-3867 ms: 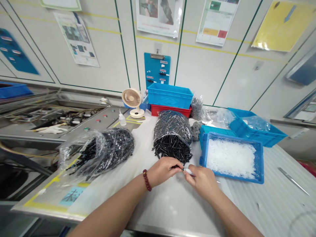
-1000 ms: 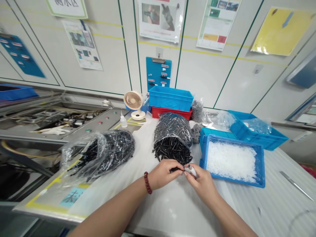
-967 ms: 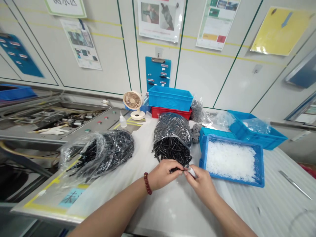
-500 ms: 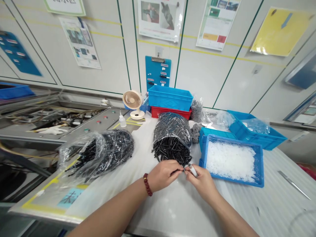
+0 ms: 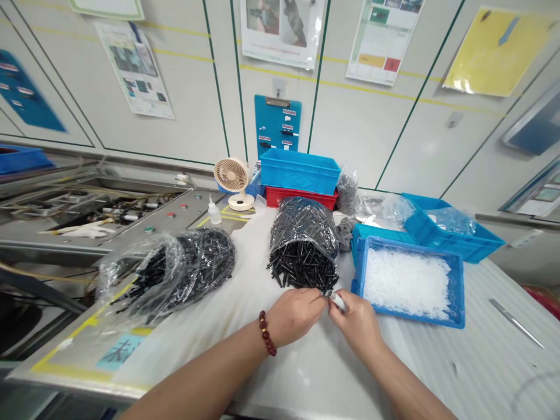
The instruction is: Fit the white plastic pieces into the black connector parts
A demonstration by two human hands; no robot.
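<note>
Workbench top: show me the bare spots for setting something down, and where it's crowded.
Bare bench lies nearest you, below the left hand and right hand, and right of the blue tray of white parts, up to the steel blade. A white-sheeted strip runs between the two bags of black parts. Crowded: behind the tray, among the blue crates.

My left hand (image 5: pixel 295 317) pinches a thin black piece (image 5: pixel 326 295), its tip meeting a white plastic tube (image 5: pixel 338 301) gripped in my right hand (image 5: pixel 356 325). Just behind them, more black pieces (image 5: pixel 301 269) spill loosely from a clear plastic bag (image 5: pixel 301 224).
</note>
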